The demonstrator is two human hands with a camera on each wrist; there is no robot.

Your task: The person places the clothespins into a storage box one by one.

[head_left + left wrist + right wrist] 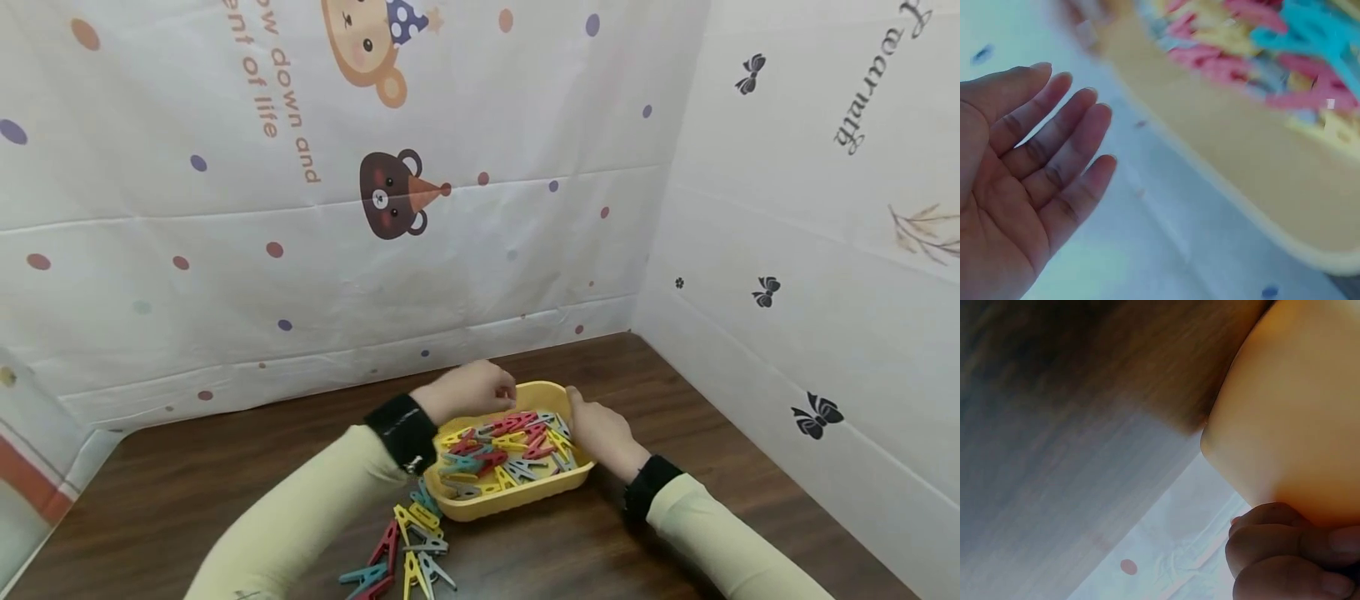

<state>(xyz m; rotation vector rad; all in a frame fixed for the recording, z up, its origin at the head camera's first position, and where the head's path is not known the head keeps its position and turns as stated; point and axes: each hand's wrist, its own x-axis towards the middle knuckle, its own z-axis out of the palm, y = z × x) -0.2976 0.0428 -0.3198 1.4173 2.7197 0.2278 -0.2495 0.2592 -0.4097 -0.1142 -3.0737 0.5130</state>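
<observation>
A yellow plastic basket (517,500) holds many clothespins (513,442) in red, yellow, grey and blue. My right hand (603,437) grips the basket's right end, thumb up at the rim. In the right wrist view its curled fingers (1279,544) lie against the outside of the basket wall (1297,406). My left hand (468,392) is over the basket's far left rim. The left wrist view shows that hand (1035,162) palm up with loosely bent, spread fingers, nothing in it, a small gap from the basket wall (1210,144).
Several loose clothespins (414,560) in yellow, red, blue and grey lie on the dark wooden table (225,467), in front of the basket and to its left. A printed white sheet (480,250) hangs behind the table, and another white sheet (847,350) stands along its right side.
</observation>
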